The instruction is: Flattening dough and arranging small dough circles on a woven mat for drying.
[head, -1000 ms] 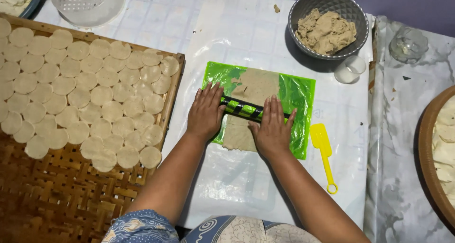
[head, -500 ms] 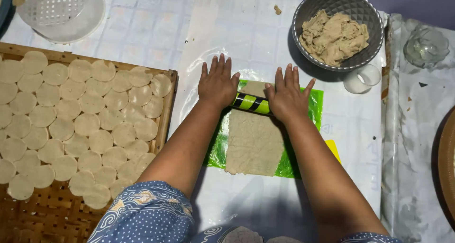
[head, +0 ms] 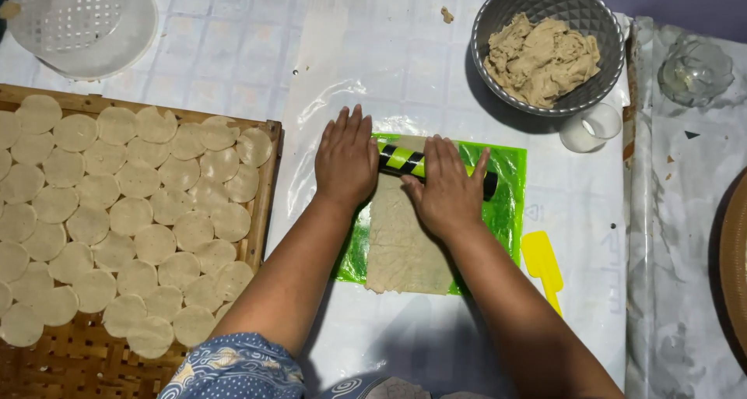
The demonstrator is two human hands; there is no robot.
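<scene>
Mid-rolling: left hand [head: 347,159] and right hand [head: 446,189] press flat-open on the rolling pin [head: 405,161] at dough sheet's [head: 405,243] twelve o'clock, needing even pressure next

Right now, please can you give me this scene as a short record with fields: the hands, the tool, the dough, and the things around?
left hand: flat on the roller's left end
right hand: flat on the roller's middle
roller: black and yellow-green striped
dough sheet: thin, on green plastic sheet
bowl: grey, holds raw dough, far right
woven tray: left, bears many round dough discs
scraper: yellow, right of the sheet
</scene>
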